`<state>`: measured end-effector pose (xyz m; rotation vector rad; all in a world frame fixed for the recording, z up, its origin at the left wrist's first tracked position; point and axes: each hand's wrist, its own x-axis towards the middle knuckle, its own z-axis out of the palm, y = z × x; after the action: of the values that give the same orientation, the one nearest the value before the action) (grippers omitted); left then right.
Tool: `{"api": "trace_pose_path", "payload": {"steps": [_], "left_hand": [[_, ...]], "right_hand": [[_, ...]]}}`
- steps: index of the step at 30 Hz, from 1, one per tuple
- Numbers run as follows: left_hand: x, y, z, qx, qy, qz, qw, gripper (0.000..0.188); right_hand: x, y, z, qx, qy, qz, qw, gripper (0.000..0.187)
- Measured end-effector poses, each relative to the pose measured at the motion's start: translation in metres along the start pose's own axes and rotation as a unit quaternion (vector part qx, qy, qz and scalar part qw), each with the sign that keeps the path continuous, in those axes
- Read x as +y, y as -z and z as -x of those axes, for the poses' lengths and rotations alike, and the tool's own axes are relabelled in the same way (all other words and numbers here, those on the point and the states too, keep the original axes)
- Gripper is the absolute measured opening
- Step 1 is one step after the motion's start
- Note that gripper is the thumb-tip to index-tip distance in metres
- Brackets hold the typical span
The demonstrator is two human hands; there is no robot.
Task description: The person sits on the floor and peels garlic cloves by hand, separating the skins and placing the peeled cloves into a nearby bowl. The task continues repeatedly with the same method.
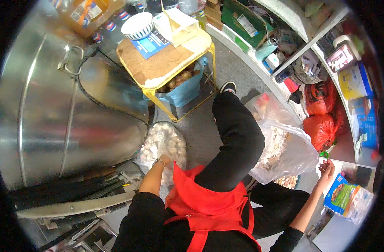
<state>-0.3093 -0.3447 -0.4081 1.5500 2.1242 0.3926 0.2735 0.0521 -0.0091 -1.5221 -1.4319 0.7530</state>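
Note:
My left hand, with a band at the wrist, reaches to a clear plastic bag of pale round pieces, perhaps garlic bulbs or mushrooms. Its fingers are hidden, so what they hold cannot be told. Out to the right, my right hand is open beside the shelf, fingers loosely bent and slightly apart. Just beyond its fingertips is a small green item. Between my right hand and my leg stands a large open clear bag with pale chopped or sliced pieces inside. Part of a container of small pieces shows below it.
A yellow-legged stool bears a striped bowl and a carton; a blue bag of brown round produce sits beneath. A big metal drum is at left. Shelves at right hold red bags and a phone.

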Motion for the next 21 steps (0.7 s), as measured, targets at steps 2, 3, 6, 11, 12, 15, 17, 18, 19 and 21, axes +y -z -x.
{"api": "trace_pose_path", "payload": {"steps": [2,3,6,11,12,15,17,18,19,21], "left_hand": [[0.008,-0.003,-0.01,-0.025,0.047,-0.031,0.998,0.02],[0.013,-0.002,-0.014,-0.027,0.06,-0.035,0.997,0.02],[0.022,0.003,-0.018,-0.032,0.086,-0.048,0.995,0.02],[0.027,0.0,-0.01,-0.056,0.093,-0.046,0.993,0.02],[0.029,-0.002,-0.008,-0.063,0.092,-0.045,0.993,0.02],[0.038,-0.009,-0.009,-0.08,0.079,-0.036,0.993,0.02],[0.045,-0.012,-0.016,-0.09,0.07,-0.03,0.993,0.02],[0.049,-0.012,-0.021,-0.094,0.065,-0.026,0.993,0.02],[0.051,-0.012,-0.027,-0.096,0.059,-0.02,0.993,0.02],[0.055,-0.01,-0.038,-0.1,0.055,-0.012,0.993,0.021]], "right_hand": [[0.004,0.008,0.002,0.009,0.01,0.011,1.0,0.029],[0.005,0.011,0.003,0.011,0.01,0.015,1.0,0.029],[0.006,0.014,0.003,0.018,0.003,0.033,0.999,0.029],[0.003,0.009,0.002,0.009,-0.007,0.047,0.999,0.029],[0.002,0.007,0.002,0.011,-0.004,0.046,0.999,0.029],[0.001,0.0,0.001,0.013,0.0,0.039,0.999,0.029],[0.0,-0.003,0.0,0.013,0.004,0.034,0.999,0.029],[0.0,-0.004,0.0,0.018,-0.004,0.034,0.999,0.029],[-0.001,-0.004,0.0,0.019,-0.008,0.035,0.999,0.029],[-0.003,-0.003,0.001,0.018,-0.011,0.038,0.999,0.029]]}}
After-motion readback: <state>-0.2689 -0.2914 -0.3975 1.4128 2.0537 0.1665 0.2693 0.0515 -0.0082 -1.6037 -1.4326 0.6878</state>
